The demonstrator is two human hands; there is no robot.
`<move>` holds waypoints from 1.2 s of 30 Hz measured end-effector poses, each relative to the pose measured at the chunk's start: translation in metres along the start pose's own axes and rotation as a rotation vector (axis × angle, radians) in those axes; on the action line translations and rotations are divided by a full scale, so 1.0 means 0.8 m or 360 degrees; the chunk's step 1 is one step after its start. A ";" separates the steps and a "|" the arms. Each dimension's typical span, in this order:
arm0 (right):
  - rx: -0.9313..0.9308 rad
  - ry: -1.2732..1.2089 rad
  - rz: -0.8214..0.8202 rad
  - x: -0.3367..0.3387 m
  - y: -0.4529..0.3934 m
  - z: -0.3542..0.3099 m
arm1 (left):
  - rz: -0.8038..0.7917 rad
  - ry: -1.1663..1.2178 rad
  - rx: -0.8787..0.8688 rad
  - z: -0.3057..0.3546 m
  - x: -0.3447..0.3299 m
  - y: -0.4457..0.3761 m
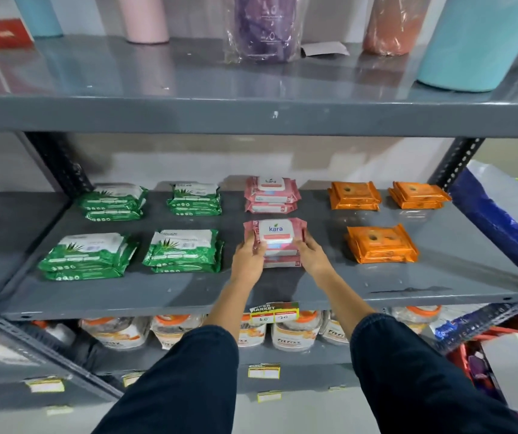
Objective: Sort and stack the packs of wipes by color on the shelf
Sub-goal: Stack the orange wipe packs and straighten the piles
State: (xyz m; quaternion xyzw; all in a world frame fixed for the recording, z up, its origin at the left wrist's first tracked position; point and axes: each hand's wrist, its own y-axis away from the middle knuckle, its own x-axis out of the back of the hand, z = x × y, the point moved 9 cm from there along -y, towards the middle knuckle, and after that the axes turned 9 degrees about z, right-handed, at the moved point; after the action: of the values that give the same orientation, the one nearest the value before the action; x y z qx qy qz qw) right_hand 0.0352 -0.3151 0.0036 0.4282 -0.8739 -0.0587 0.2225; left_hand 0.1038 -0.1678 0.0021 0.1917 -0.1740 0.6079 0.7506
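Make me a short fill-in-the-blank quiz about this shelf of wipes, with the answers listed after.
1. Both hands, left and right, hold the top pack of the front ____ stack.
2. The number of green stacks on the shelf is ____.
3. The orange stacks sit to the ____ of the pink ones.
4. The brand word printed on the held pack is ____.

Answers: pink; four; right; kara
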 end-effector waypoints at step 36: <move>0.1004 0.0372 0.0039 -0.134 0.106 -0.115 | 0.0891 -0.0265 -0.0218 -0.026 0.209 0.008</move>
State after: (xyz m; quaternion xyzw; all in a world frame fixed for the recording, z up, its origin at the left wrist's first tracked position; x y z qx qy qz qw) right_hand 0.0717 -0.1707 0.0746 0.4693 -0.8226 0.2670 0.1783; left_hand 0.1313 -0.0150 0.0675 0.1345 -0.3216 0.7603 0.5482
